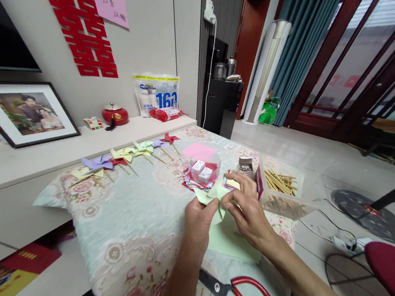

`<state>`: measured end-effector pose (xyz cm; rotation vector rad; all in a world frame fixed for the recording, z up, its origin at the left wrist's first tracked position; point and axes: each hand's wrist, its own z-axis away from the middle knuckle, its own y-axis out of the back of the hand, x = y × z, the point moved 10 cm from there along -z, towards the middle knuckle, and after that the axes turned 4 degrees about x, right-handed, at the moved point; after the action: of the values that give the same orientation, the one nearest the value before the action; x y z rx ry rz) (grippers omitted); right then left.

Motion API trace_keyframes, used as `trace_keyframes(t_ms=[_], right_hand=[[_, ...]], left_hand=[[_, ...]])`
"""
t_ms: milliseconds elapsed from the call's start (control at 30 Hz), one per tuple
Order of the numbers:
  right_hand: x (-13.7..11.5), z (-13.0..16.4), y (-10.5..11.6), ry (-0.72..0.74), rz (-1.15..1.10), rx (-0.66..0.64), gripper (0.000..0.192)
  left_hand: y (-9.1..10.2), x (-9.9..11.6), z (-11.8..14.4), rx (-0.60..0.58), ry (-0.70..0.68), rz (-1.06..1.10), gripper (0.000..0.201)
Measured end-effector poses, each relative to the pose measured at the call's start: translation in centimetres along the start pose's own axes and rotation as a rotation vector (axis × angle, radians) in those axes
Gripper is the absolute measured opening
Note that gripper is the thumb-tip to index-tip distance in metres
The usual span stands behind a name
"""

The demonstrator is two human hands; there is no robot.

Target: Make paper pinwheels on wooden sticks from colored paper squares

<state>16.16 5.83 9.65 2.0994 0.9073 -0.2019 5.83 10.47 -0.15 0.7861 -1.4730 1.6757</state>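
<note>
Both hands are closed on a light green paper pinwheel (219,191), its blades partly folded toward the middle. My left hand (200,220) grips the lower left of the paper, thumb on top near the centre. My right hand (246,203) pinches at the right of the centre; whether a small pin is between its fingers I cannot make out. Under the hands lies a sheet of green paper (229,240). Red-handled scissors (237,289) rest at the table's near edge. Just beyond the hands is a clear round container (210,161) with small white boxes (201,171).
Finished pinwheels on sticks (124,154) line the table's far left edge. A clear plastic bin (294,206) of wooden sticks (279,182) stands at the right, beside a small open box of metal pins (245,166). Pink paper (199,150) lies at the back.
</note>
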Motion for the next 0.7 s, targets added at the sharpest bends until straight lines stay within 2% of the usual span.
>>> trace_keyframes(t_ms=[167,267,467,700], right_hand=[[2.0,0.4,-0.2,-0.216,-0.163,0.020,0.019],[2.8,0.7,-0.5,-0.297,-0.261,0.012,0.018],[3.3,0.8,-0.7,-0.326,-0.298,0.016,0.019],[3.5,1.0,-0.8,-0.356,-0.356,0.019,0.017]], left_hand=[[-0.4,0.6,0.4,-0.002,-0.002,-0.015,0.039],[-0.5,1.0,0.6,-0.006,-0.013,-0.025,0.037],[-0.5,1.2,0.6,-0.006,-0.052,-0.070,0.030],[-0.3,1.4,0.6,0.004,-0.091,-0.121,0.034]])
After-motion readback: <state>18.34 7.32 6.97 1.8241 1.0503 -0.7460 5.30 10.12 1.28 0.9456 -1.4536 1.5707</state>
